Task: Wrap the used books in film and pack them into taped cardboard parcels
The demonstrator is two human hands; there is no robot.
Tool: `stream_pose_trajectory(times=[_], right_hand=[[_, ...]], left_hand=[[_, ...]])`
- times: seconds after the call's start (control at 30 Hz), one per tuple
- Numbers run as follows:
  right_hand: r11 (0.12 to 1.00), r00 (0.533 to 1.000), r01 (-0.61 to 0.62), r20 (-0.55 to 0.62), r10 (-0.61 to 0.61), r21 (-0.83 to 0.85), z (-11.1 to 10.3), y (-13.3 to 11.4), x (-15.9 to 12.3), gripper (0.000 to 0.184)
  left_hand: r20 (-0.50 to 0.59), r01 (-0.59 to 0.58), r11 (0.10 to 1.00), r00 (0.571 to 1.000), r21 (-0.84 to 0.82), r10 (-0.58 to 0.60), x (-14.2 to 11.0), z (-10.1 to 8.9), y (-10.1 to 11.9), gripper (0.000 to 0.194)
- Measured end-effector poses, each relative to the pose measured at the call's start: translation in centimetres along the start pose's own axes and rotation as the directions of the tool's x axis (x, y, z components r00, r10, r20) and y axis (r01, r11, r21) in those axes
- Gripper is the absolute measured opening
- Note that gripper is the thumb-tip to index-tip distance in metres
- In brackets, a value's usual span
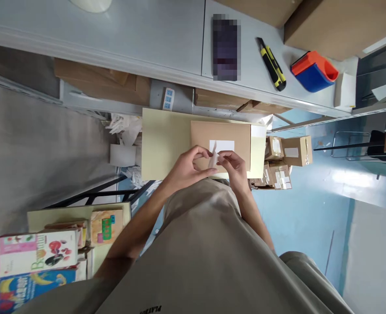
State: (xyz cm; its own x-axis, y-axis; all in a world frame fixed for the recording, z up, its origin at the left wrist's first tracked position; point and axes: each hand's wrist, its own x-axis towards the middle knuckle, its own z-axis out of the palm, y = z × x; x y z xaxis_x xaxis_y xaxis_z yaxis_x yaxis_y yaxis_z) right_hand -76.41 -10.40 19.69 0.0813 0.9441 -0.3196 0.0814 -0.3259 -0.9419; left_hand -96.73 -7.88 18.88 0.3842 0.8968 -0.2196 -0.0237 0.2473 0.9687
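My left hand [189, 168] and my right hand [235, 168] meet low over a brown cardboard box [199, 133]. Between their fingertips is a small, creased piece of whitish paper [213, 159], standing on edge. My right thumb and fingers pinch one side of it, and the left index finger and thumb close on the other. Just behind the fingers, a white label [225, 145] lies flat on the box top, partly covered by them. The box rests on a pale yellow board [163, 139].
A grey shelf [147, 35] beyond the board carries a yellow-black utility knife [272, 64], a red-and-blue tape dispenser [313, 72] and a blurred dark object [226, 50]. Taped cartons [294, 150] are stacked at right. Magazines [54, 250] lie lower left.
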Motion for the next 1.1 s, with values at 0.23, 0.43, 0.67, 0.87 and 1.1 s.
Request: stream_pose_trajectory(times=[0.23,0.43,0.67,0.87,1.1], right_hand=[[0.997,0.994,0.002,0.105,-0.01,0.083,-4.4,0.6,1.3,0.047],[0.997,0.976,0.057,0.209,-0.067,0.051,-8.9,1.3,1.9,0.05],[0.997,0.999,-0.052,0.014,0.053,-0.056,-14.3,5.0,3.7,0.041],[0.991,0.979,-0.113,0.161,0.122,-0.067,-15.8,6.8,4.1,0.043],[0.993,0.972,-0.112,0.206,0.114,-0.022,-15.9,7.1,4.3,0.046]], left_hand=[[-0.175,-0.012,1.0,0.984,-0.003,0.011,0.8,6.0,-1.0,0.042],[-0.278,0.085,0.988,0.953,-0.132,-0.119,2.0,8.5,-2.5,0.049],[-0.374,0.076,0.93,0.901,-0.361,-0.218,2.1,10.2,-3.5,0.045],[-0.375,0.029,0.906,0.904,-0.423,-0.204,1.8,11.6,-4.3,0.037],[-0.4,0.082,0.929,0.886,-0.361,-0.234,1.7,11.9,-5.3,0.036]])
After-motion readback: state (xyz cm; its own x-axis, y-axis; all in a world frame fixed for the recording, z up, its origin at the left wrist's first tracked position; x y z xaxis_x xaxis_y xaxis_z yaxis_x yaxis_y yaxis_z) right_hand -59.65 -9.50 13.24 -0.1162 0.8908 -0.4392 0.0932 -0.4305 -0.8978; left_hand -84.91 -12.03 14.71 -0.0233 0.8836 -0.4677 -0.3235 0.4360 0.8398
